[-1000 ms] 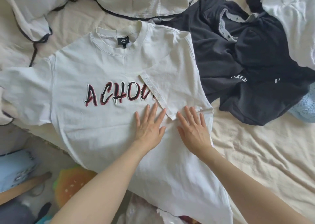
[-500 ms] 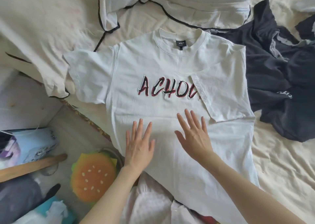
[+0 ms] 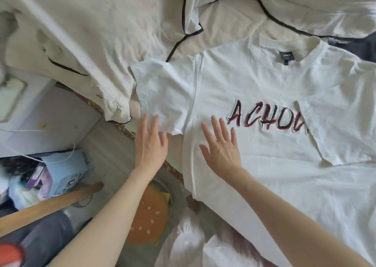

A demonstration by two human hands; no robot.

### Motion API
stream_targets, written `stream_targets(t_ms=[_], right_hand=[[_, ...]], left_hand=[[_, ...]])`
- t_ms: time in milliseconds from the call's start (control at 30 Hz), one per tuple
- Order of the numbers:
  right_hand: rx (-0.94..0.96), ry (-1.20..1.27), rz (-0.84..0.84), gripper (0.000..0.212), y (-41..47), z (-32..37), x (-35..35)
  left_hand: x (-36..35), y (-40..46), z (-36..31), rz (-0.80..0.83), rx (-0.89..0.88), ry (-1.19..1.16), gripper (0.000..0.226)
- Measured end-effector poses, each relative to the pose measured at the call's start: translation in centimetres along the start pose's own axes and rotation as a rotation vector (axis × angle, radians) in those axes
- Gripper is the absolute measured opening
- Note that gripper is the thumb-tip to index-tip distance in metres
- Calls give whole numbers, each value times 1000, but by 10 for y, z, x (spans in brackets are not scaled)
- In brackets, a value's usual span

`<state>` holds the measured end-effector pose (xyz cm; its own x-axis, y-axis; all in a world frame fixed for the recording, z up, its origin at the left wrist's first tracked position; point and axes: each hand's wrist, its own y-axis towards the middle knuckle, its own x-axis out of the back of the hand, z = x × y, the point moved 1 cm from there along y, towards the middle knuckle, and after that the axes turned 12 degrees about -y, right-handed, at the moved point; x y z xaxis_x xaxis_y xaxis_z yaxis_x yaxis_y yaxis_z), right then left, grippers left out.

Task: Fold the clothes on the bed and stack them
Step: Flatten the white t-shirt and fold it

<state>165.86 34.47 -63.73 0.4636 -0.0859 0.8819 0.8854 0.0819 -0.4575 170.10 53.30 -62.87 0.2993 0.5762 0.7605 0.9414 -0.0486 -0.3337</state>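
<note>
Where T-shirt [image 3: 264, 88] ends, pillow [image 3: 91, 43] adjoins sleeve.

The white T-shirt [image 3: 254, 88] carries chest lettering [image 3: 268, 119] reading "ACHOO" in black script with red shadowing; the final letter is partly covered by the folded-in sleeve at its 3 o'clock side. A dark neck label [image 3: 286, 56] sits inside the collar, at 12 o'clock from the lettering; its pale mark is too small to read.

Both forearms are bare with no sleeves showing, and the left hand [image 3: 150, 144] and right hand [image 3: 221, 148] wear no rings.
</note>
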Motion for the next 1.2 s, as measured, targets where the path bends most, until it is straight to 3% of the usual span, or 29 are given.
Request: stream_targets(t_ms=[167,567,700,867,1033,1133,1200], right_hand=[[4,-62,-7,58,38,12,4],[19,-91,54,60,36,6,6],[-36,-79,71,59,26,-9,7],[-97,-1,93,57,8,-41,13],[-327,255,98,56,-20,-94,16],[-433,476,87,50,-30,-124,15],[-475,535,117,46,-32,-138,15]], left_hand=[[13,50,11,-103,90,-258,50],[14,53,3,-175,413,-529,50],[25,45,-18,-240,294,-506,47],[24,36,-75,-326,-35,-385,45],[-26,20,-140,-83,-371,-152,45],[-72,7,-148,216,-362,62,52],[-91,1,-141,372,-308,85,51]])
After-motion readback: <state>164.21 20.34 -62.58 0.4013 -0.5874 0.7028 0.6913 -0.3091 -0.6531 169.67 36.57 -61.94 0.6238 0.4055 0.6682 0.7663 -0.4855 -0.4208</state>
